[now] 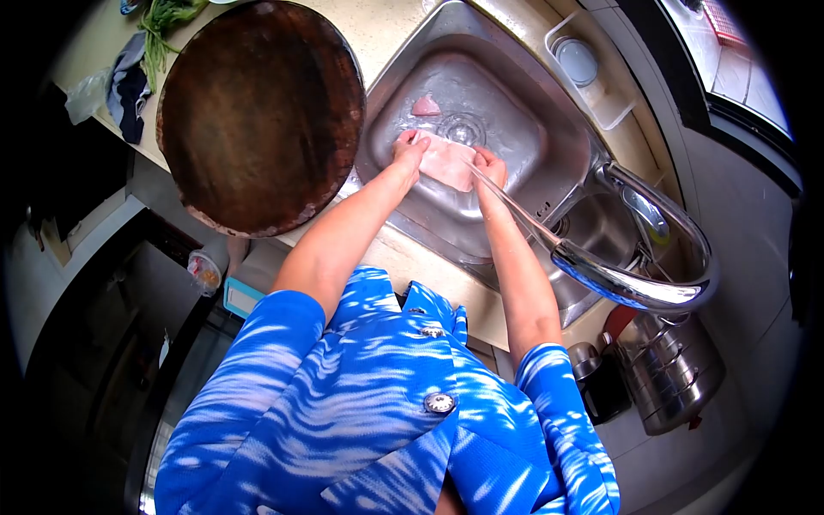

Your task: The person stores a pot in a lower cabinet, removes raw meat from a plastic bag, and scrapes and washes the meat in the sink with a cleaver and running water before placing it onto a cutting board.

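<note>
Over the sink, I hold a flat, pale pink piece of raw meat stretched between both hands. My left hand pinches its left corner, with the thumb on top. At its right edge, my right hand grips it with bent fingers. Water from the curved chrome faucet streams past my right hand onto the meat. A smaller pink piece of meat lies on the wet sink bottom, just beyond my left hand and left of the drain.
Left of the sink is a large round wooden chopping board. Leafy greens and a dark cloth lie at the far left. A smaller basin sits under the faucet. A steel pot stands at the lower right.
</note>
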### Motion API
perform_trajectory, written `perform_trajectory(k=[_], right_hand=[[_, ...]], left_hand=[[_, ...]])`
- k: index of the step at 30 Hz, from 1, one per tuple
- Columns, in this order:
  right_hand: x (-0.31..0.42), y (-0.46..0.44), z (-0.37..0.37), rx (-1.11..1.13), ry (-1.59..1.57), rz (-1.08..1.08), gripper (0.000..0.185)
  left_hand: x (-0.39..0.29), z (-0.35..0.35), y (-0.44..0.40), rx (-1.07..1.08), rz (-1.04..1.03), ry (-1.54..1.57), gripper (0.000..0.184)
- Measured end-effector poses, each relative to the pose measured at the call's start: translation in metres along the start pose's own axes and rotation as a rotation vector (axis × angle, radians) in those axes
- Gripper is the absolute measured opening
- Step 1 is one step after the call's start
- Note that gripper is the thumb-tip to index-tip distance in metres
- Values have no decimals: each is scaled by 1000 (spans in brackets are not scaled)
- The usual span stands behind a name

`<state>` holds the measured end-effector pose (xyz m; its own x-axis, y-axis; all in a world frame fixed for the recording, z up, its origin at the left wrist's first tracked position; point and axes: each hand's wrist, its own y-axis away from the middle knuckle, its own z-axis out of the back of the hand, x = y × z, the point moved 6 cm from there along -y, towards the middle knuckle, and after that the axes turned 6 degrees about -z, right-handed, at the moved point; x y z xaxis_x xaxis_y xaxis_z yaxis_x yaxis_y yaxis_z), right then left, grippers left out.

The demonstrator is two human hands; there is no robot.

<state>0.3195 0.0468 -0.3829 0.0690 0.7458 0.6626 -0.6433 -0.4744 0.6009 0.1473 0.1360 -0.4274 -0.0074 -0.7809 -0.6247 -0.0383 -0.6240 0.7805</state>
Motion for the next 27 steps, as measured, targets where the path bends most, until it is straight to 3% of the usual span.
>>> perform_trajectory(k=[2, 3, 4, 6, 7, 8, 9, 10, 12, 14, 16, 18, 20, 22, 24, 26, 27], right_hand=[[41, 22, 10, -364, 465, 484, 21], [53, 32, 10, -509, 468, 567, 25], [53, 30, 5, -513, 469, 567, 25], [17, 6, -18, -102, 87, 9, 30], [19, 13, -34, 94, -285, -193, 33], [32, 18, -37, 96, -289, -187, 33], [36, 23, -47, 203, -396, -355, 33], [32, 27, -57, 310, -501, -524, 33], [37, 29, -60, 345, -608, -552, 32], [42, 29, -54, 320, -486, -476, 25], [47, 32, -44, 315, -372, -361, 19], [53, 37, -27, 303, -258, -246, 17], [55, 45, 6, 148, -243, -252, 24], [50, 58, 42, -22, -297, -104, 34], [77, 92, 89, -146, 79, 306, 37], [93, 114, 132, -303, 120, 498, 38], [107, 135, 153, -469, 263, 573, 38]], left_hand=[[-2, 2, 4, -49, -30, -27, 27], [-4, 4, 6, -97, -59, -54, 25], [2, 5, 0, -94, -60, -54, 25], [10, 14, -15, -192, -212, -371, 32], [-3, 11, -2, -191, -217, -371, 32], [-40, 9, 27, -285, -364, -587, 37], [-68, 5, 48, -382, -514, -802, 43], [-73, 3, 49, -386, -522, -801, 43], [-64, -14, 45, -28, -327, -376, 50], [-58, -27, 39, 79, -314, -200, 49], [-36, -43, 41, 316, 76, 95, 44], [-29, -57, 53, 441, 267, 243, 42], [-28, -61, 55, 391, 181, 209, 37], [-29, -58, 63, 372, 219, 186, 32], [-38, -53, 79, 343, 218, 57, 29], [-22, -46, 63, 375, 159, -19, 31], [0, -45, 32, 465, -120, -342, 33]])
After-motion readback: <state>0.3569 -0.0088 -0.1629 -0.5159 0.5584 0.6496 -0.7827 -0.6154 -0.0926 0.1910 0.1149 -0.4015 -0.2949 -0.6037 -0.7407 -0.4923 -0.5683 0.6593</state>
